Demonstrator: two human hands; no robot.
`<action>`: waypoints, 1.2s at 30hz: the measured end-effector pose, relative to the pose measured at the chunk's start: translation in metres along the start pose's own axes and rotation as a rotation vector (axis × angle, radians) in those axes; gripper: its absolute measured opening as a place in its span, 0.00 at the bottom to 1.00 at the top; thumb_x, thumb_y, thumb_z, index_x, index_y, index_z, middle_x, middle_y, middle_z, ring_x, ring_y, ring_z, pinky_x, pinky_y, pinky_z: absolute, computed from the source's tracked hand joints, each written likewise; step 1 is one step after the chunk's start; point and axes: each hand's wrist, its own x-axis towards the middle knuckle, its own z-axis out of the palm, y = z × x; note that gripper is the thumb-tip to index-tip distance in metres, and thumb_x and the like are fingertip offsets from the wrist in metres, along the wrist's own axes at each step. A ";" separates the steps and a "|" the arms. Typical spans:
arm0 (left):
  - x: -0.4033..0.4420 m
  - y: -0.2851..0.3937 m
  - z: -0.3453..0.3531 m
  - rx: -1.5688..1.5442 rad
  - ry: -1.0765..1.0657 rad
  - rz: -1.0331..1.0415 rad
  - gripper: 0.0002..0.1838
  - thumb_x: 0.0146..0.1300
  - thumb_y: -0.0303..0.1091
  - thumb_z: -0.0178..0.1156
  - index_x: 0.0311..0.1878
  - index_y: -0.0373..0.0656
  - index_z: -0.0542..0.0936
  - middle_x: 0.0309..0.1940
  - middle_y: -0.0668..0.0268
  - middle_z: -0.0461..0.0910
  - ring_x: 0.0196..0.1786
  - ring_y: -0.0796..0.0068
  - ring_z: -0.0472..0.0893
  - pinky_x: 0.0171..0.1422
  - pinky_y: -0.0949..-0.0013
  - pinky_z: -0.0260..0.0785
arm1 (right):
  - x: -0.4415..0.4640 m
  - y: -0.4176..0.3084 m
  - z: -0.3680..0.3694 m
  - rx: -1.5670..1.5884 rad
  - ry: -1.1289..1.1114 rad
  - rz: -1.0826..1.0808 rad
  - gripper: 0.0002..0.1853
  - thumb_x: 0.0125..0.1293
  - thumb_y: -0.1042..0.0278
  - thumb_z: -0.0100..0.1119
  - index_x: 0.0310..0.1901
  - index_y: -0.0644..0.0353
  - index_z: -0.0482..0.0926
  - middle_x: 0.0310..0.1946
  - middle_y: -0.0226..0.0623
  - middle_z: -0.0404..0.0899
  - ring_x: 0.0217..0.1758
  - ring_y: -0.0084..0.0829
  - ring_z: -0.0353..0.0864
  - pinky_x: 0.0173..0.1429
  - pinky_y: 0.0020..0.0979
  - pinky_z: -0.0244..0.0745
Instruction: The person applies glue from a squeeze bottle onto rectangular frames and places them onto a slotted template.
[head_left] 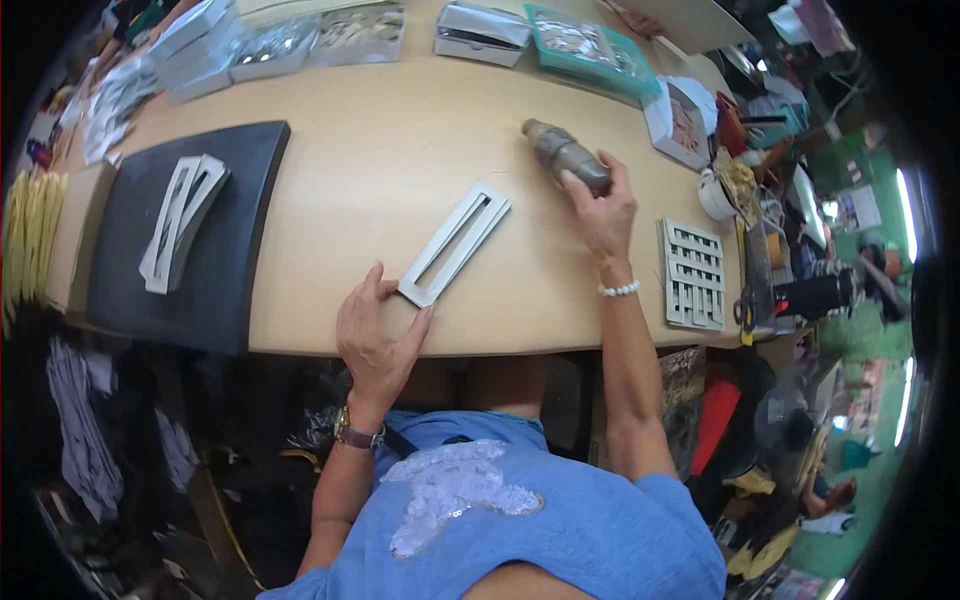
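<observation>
A stack of pale grey slotted strips [418,287] lies at a slant on the wooden table. My left hand [377,335] holds its lower end between thumb and fingers. My right hand [603,208] grips the near end of a brown bottle [560,152] with a yellowish tip, which lies tilted above the table, right of the strips. Whether the bottle touches the tabletop, I cannot tell. More slotted strips [182,225] rest on a black board [115,260] at the left. Another pale stack with rows of slots [692,275] sits at the right.
Along the far edge of the table [330,130] stand white boxes [480,35] and a teal tray [590,50] with small pieces. At the right are a box of brown pieces [680,130], a white cup [715,195] and scissors [744,310]. Yellow strips hang at the far left.
</observation>
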 end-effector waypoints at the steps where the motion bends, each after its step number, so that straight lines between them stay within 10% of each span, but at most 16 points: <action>1: 0.000 -0.001 0.000 -0.001 0.006 0.006 0.38 0.46 0.29 0.72 0.62 0.35 0.67 0.40 0.59 0.79 0.44 0.62 0.78 0.52 0.60 0.68 | -0.002 -0.003 -0.003 0.125 0.041 -0.037 0.31 0.55 0.61 0.68 0.57 0.66 0.68 0.44 0.47 0.78 0.48 0.37 0.79 0.51 0.32 0.75; 9: 0.001 -0.002 -0.002 -0.024 0.018 0.011 0.38 0.46 0.31 0.71 0.62 0.36 0.68 0.41 0.59 0.80 0.45 0.60 0.78 0.53 0.60 0.68 | -0.026 -0.024 -0.040 0.944 0.136 -0.009 0.18 0.61 0.74 0.61 0.51 0.65 0.69 0.45 0.38 0.76 0.47 0.29 0.79 0.49 0.26 0.78; 20: 0.019 0.019 -0.012 0.060 -0.036 0.035 0.41 0.45 0.35 0.72 0.63 0.34 0.65 0.54 0.50 0.72 0.56 0.53 0.73 0.60 0.57 0.65 | -0.044 -0.022 -0.033 0.807 0.159 0.086 0.14 0.63 0.69 0.59 0.48 0.63 0.72 0.41 0.35 0.77 0.41 0.24 0.79 0.45 0.23 0.78; 36: 0.067 0.036 0.061 0.165 -0.291 0.040 0.48 0.47 0.38 0.70 0.68 0.32 0.57 0.43 0.53 0.75 0.44 0.56 0.75 0.52 0.58 0.68 | -0.050 -0.017 -0.033 0.927 0.175 0.114 0.15 0.61 0.71 0.62 0.47 0.64 0.73 0.41 0.36 0.77 0.40 0.24 0.79 0.45 0.24 0.79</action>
